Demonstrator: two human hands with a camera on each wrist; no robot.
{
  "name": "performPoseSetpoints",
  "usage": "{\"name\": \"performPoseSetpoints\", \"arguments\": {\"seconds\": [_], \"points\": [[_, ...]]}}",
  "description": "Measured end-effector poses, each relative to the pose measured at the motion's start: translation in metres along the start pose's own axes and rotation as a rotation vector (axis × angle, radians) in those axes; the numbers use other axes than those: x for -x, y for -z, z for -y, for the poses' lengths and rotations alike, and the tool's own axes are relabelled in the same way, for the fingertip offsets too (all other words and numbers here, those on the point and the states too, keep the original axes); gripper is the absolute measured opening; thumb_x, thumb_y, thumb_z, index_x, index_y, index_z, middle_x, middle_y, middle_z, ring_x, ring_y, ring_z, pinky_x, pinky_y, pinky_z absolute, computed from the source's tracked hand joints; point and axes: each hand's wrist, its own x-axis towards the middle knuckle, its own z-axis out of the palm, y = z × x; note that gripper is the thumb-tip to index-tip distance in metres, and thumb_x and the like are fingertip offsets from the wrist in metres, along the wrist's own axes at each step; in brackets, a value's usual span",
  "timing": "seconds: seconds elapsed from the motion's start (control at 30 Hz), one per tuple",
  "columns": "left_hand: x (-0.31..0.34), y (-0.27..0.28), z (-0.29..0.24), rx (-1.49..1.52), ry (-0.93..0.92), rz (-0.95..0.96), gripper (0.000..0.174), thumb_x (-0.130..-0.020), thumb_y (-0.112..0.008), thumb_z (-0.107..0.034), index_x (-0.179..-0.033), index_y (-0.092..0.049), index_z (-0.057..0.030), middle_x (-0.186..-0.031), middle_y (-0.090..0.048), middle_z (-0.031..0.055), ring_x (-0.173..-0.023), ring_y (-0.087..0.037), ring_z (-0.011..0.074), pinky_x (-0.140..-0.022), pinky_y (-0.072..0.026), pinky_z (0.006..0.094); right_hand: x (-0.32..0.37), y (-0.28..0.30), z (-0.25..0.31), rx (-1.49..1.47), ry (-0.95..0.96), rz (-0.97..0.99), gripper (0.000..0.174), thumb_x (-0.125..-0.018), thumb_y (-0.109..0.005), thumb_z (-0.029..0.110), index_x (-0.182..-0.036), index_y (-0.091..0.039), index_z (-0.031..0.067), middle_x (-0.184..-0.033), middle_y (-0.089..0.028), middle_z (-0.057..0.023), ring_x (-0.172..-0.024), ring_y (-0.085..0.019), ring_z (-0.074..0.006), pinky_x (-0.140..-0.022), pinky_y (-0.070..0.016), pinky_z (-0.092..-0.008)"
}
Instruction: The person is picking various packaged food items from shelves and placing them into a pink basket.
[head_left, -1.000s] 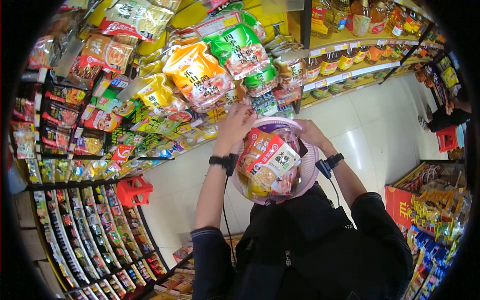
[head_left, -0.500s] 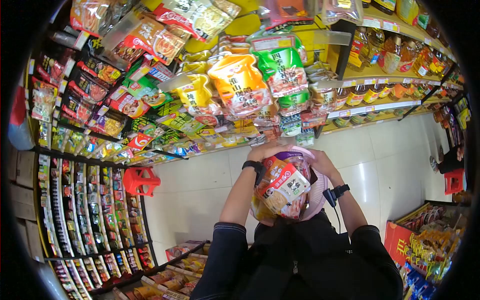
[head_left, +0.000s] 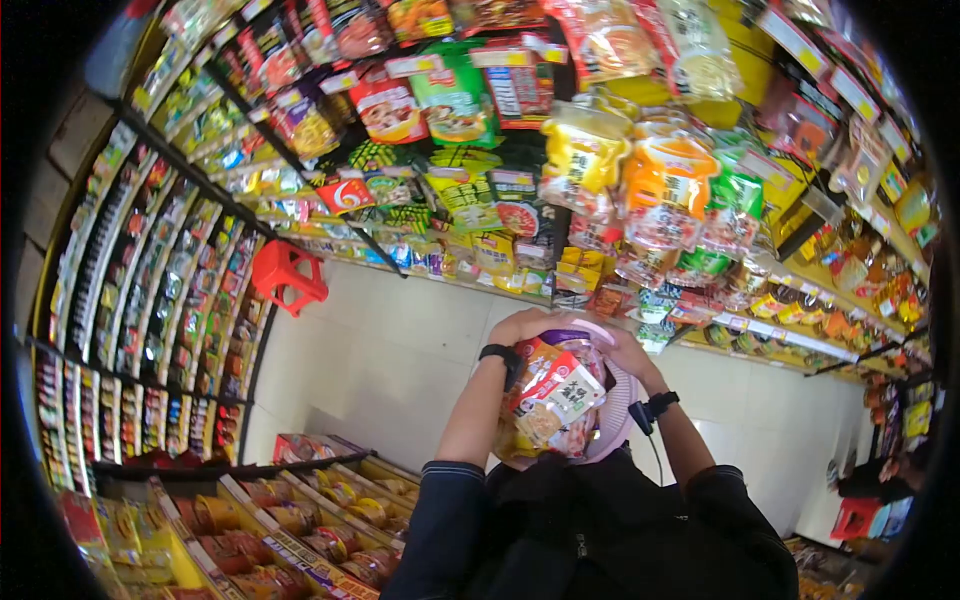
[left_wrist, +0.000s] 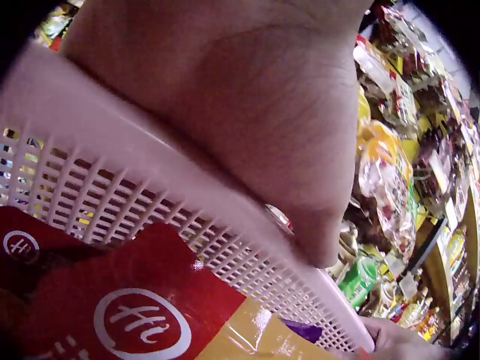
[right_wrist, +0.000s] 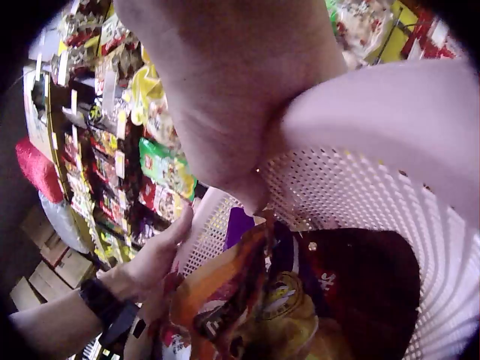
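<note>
Both hands hold a pink plastic basket (head_left: 622, 405) with slotted walls close in front of the body. My left hand (head_left: 528, 327) grips its far left rim, the palm lying over the edge in the left wrist view. On the right rim is my right hand (head_left: 627, 352), its thumb (right_wrist: 253, 193) hooked over to the inside and the other fingers hidden beyond the wall. A red, white and orange hotpot seasoning pouch (head_left: 556, 398) lies on top inside the basket. Under and beside it are more packets, one with a purple (right_wrist: 238, 225) part.
Shelves of hanging soup pouches (head_left: 668, 185) and seasoning packets (head_left: 450, 95) rise ahead. A red stool (head_left: 288, 277) stands on the tiled floor (head_left: 385, 335) at left. Product bins (head_left: 270, 520) are near at lower left. Another person (head_left: 885, 478) is at the far right.
The view has swung left, so shelves and stool shift right in it. The left hand, earlier at the basket's far left edge near the hanging pouches, now lies on its rim; the basket stands farther from the shelf.
</note>
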Motion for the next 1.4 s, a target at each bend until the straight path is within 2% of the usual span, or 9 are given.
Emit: {"name": "performPoseSetpoints", "arguments": {"seconds": [0.2,0.53,0.67,0.8,0.93,1.07,1.23,1.33,1.4], "points": [[0.069,0.048,0.074,0.315,0.089,-0.078,0.075,-0.085,-0.067,-0.069,-0.113,-0.075,0.0003,-0.103,-0.076,0.0111,-0.087,-0.070,0.0193,-0.082,-0.0540,0.0344,-0.074,-0.082,0.019,0.077,0.266,0.114,0.029,-0.096,-0.063,0.015,-0.121,-0.066,0.0016,-0.110,-0.072,-0.0151,-0.102,-0.068,-0.0251,-0.094,-0.0511,-0.0381],[0.077,0.115,0.187,0.498,0.159,-0.179,0.075,-0.086,-0.064,-0.071,-0.107,-0.077,0.0006,-0.100,-0.076,0.0125,-0.089,-0.070,0.0212,-0.086,-0.0535,0.0351,-0.172,-0.163,0.039,0.006,0.138,0.366,0.028,-0.095,-0.066,0.017,-0.119,-0.065,0.0028,-0.104,-0.071,-0.0108,-0.097,-0.064,-0.0190,-0.092,-0.0507,-0.0350],[0.066,0.180,0.238,0.610,0.188,-0.142,0.057,-0.094,-0.068,-0.052,-0.117,-0.072,-0.0005,-0.106,-0.074,0.0089,-0.087,-0.070,0.0180,-0.082,-0.0561,0.0352,-0.235,-0.206,0.069,-0.015,0.100,0.361,0.028,-0.094,-0.067,0.019,-0.118,-0.066,0.0035,-0.107,-0.072,-0.0144,-0.100,-0.066,-0.0205,-0.091,-0.0509,-0.0365],[0.062,0.266,0.289,0.582,0.290,-0.138,0.058,-0.093,-0.069,-0.053,-0.119,-0.071,-0.0008,-0.109,-0.074,0.0111,-0.090,-0.070,0.0202,-0.085,-0.0552,0.0353,-0.317,-0.270,0.079,-0.040,0.448,0.198,0.030,-0.094,-0.067,0.019,-0.121,-0.067,0.0051,-0.109,-0.073,-0.0155,-0.100,-0.069,-0.0274,-0.092,-0.0528,-0.0401],[0.108,0.346,0.292,0.759,0.413,-0.089,0.061,-0.094,-0.068,-0.052,-0.122,-0.068,0.0021,-0.112,-0.073,0.0115,-0.095,-0.069,0.0206,-0.090,-0.0541,0.0361,-0.375,-0.324,0.099,-0.199,0.210,0.355,0.034,-0.094,-0.065,0.020,-0.125,-0.067,0.0059,-0.117,-0.072,-0.0180,-0.108,-0.069,-0.0310,-0.098,-0.0512,-0.0420],[0.117,0.399,0.294,1.005,0.196,0.006,0.063,-0.095,-0.066,-0.052,-0.127,-0.067,0.0027,-0.117,-0.072,0.0115,-0.097,-0.068,0.0198,-0.092,-0.0533,0.0346,-0.429,-0.348,0.131,-0.104,0.148,0.303,0.024,-0.093,-0.061,0.017,-0.113,-0.067,0.0044,-0.106,-0.071,-0.0206,-0.100,-0.069,-0.0344,-0.091,-0.0520,-0.0441],[0.082,0.456,0.307,0.613,0.348,-0.087,0.067,-0.093,-0.066,-0.058,-0.125,-0.069,0.0002,-0.113,-0.073,0.0121,-0.095,-0.069,0.0201,-0.089,-0.0541,0.0338,-0.467,-0.353,0.128,-0.014,0.209,0.196,0.030,-0.090,-0.065,0.019,-0.118,-0.068,0.0069,-0.111,-0.071,-0.0187,-0.104,-0.068,-0.0353,-0.094,-0.0521,-0.0414],[0.048,0.477,0.312,0.389,0.248,-0.034,0.073,-0.092,-0.064,-0.063,-0.123,-0.070,0.0024,-0.116,-0.073,0.0130,-0.099,-0.067,0.0203,-0.093,-0.0510,0.0341,-0.478,-0.337,0.148,0.038,-0.103,0.242,0.033,-0.089,-0.065,0.018,-0.120,-0.069,0.0068,-0.110,-0.072,-0.0191,-0.104,-0.069,-0.0361,-0.093,-0.0525,-0.0415],[0.009,0.488,0.331,0.196,0.161,-0.023,0.079,-0.086,-0.060,-0.072,-0.115,-0.074,0.0004,-0.112,-0.074,0.0152,-0.101,-0.068,0.0253,-0.095,-0.0489,0.0350,-0.477,-0.338,0.139,-0.005,-0.079,0.090,0.031,-0.089,-0.063,0.012,-0.119,-0.069,0.0053,-0.110,-0.073,-0.0184,-0.102,-0.070,-0.0330,-0.091,-0.0530,-0.0411]]}}
